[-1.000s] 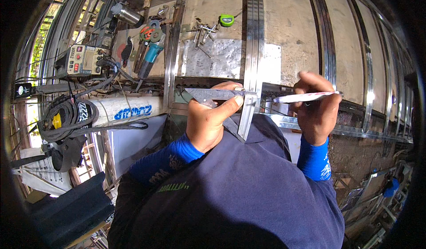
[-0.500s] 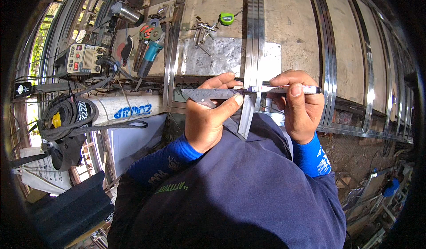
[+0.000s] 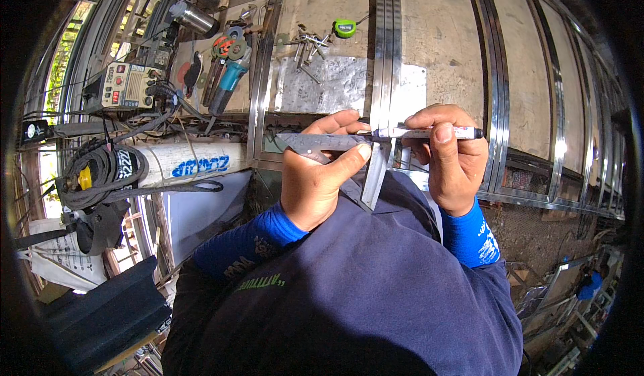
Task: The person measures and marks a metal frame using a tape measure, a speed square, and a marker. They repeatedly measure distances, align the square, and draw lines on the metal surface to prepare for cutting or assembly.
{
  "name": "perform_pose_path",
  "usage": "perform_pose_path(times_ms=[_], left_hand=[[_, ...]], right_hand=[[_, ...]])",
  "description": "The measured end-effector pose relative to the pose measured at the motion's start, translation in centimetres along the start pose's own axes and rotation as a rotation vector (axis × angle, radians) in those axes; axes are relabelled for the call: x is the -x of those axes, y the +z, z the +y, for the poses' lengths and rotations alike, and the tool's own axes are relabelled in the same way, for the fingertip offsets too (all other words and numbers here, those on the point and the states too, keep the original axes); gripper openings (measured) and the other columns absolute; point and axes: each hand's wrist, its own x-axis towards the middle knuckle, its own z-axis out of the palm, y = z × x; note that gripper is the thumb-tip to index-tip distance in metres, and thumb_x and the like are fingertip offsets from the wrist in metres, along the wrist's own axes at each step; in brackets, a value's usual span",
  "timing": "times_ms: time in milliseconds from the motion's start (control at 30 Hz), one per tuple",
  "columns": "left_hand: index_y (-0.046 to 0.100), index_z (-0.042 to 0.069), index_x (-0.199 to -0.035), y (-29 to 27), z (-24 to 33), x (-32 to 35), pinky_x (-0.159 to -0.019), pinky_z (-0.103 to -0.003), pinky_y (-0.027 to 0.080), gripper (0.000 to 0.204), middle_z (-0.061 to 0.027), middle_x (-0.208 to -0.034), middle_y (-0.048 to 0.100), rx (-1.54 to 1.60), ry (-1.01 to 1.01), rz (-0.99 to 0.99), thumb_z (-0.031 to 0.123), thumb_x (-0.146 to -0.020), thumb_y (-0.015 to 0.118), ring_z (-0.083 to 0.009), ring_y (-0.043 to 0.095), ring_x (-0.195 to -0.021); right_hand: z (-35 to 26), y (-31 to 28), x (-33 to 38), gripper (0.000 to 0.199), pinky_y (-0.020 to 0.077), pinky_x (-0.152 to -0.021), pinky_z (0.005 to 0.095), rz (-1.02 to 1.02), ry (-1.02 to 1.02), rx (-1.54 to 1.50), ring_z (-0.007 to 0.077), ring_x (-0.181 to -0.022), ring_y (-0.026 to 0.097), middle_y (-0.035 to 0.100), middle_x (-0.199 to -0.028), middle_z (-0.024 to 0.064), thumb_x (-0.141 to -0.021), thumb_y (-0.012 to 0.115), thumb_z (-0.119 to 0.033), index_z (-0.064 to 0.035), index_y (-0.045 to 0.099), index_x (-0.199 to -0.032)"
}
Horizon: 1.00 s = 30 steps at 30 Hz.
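My left hand (image 3: pixel 312 185) grips a flat grey metal piece (image 3: pixel 318 141), shaped like a square tool, with the thumb below it and the fingers above. Its right end lies against a shiny square metal tube (image 3: pixel 385 67) that runs away from my body. My right hand (image 3: pixel 457 165) pinches a white marker pen (image 3: pixel 429 133) between thumb and fingers. The pen lies almost level across the tube, its dark left end by the metal piece. Whether that end is capped is too small to tell. The tube's near end (image 3: pixel 370 195) reaches toward my shirt.
A green tape measure (image 3: pixel 345 28) and several loose metal bits (image 3: pixel 310 44) lie on the bench. Left of them are a teal angle grinder (image 3: pixel 231 77) and a welding machine (image 3: pixel 127 86). A white cylinder (image 3: pixel 161 167) carries coiled cable (image 3: pixel 100 181). More metal bars (image 3: pixel 496 74) stand right.
The pen and the right hand have shifted very slightly left and down along the tube. The left hand keeps its grip, with the metal piece moved a little to the right.
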Motion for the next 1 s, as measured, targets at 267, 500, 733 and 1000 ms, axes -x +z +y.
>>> perform_pose_path(times_ms=[267,500,733,1000], left_hand=[[0.054,-0.005,-0.135,0.0,0.1,0.0,-0.097,-0.030,0.054,0.049,-0.0169,-0.121,0.067,-0.023,-0.005,-0.009,-0.008,-0.089,0.070,-0.0186,0.066,-0.109],[0.054,-0.006,-0.135,0.0,0.2,-0.2,-0.098,-0.031,0.054,0.049,-0.0175,-0.122,0.067,0.001,-0.013,-0.016,-0.008,-0.089,0.070,-0.0189,0.066,-0.109],[0.054,-0.005,-0.134,-0.2,-0.5,-0.4,-0.098,-0.031,0.053,0.048,-0.0171,-0.122,0.066,0.031,-0.002,-0.008,-0.007,-0.089,0.070,-0.0194,0.066,-0.110],[0.051,-0.005,-0.136,-2.0,-2.3,-1.6,-0.094,-0.032,0.052,0.046,-0.0148,-0.119,0.068,0.127,-0.070,0.093,0.000,-0.094,0.069,-0.0203,0.066,-0.108]], right_hand=[[-0.2,-0.6,0.1,0.028,0.0361,-0.055,0.0203,-0.011,0.026,0.024,0.0028,-0.062,0.048,0.066,-0.082,0.0029,-0.104,0.061,-0.023,0.0028,0.071,-0.103],[-0.8,-2.3,0.2,0.032,0.0376,-0.053,0.0217,0.062,-0.054,0.102,0.0051,-0.062,0.051,0.066,-0.083,0.0042,-0.106,0.057,-0.028,0.0017,0.069,-0.102],[0.2,-2.9,0.0,0.027,0.0376,-0.051,0.0197,0.158,-0.019,-0.098,0.0036,-0.059,0.048,0.073,-0.100,0.0105,-0.108,0.055,-0.025,-0.0025,0.065,-0.119],[4.0,1.0,1.1,0.021,0.0486,-0.068,0.0290,-0.187,0.268,0.414,0.0107,-0.077,0.059,0.067,-0.086,0.0027,-0.091,0.078,-0.019,-0.0006,0.070,-0.096]])
